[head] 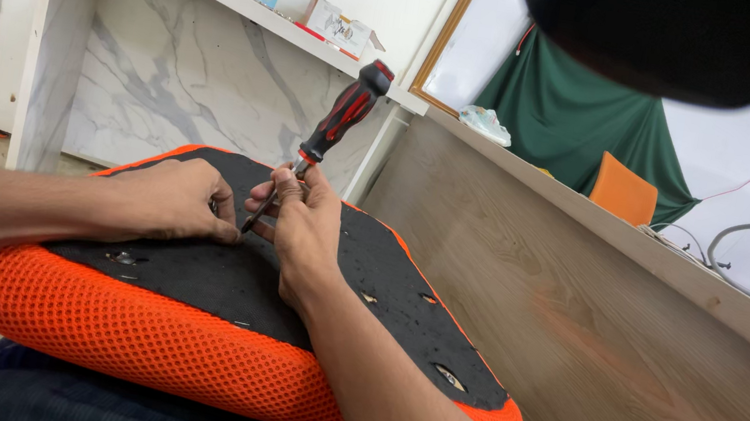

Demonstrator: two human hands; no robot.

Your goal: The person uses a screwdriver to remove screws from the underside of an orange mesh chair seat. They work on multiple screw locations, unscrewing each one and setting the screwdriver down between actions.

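On the person's lap lies an upturned seat cushion point(208, 353), its orange mesh side facing down and its black backing point(348, 265) facing up. The right hand point(304, 225) rests on the backing near its middle, with its grip clenched around the metal shaft of a screwdriver point(345, 113); the fingers point(285, 190) pinch the shaft just below the handle. The red-and-black handle rises above and slightly to the right of the grip, tilted away from the person. The shaft runs down and to the left from the grip, with its tip at the backing between the two hands. The left hand point(171, 201) lies just left of the right grip, palm down on the backing, fingers curled with the tips at the screwdriver tip; whether this grip holds a small part cannot be told. Several fastening holes point(449, 377) show in the backing, to the right of and nearer than the right grip, and one more point(124, 257) sits below the left hand. A wood-grain panel point(590, 348) stands to the right of the cushion. Beyond the hands stands a marble-patterned surface point(161, 63) carrying small boxes point(337, 27).
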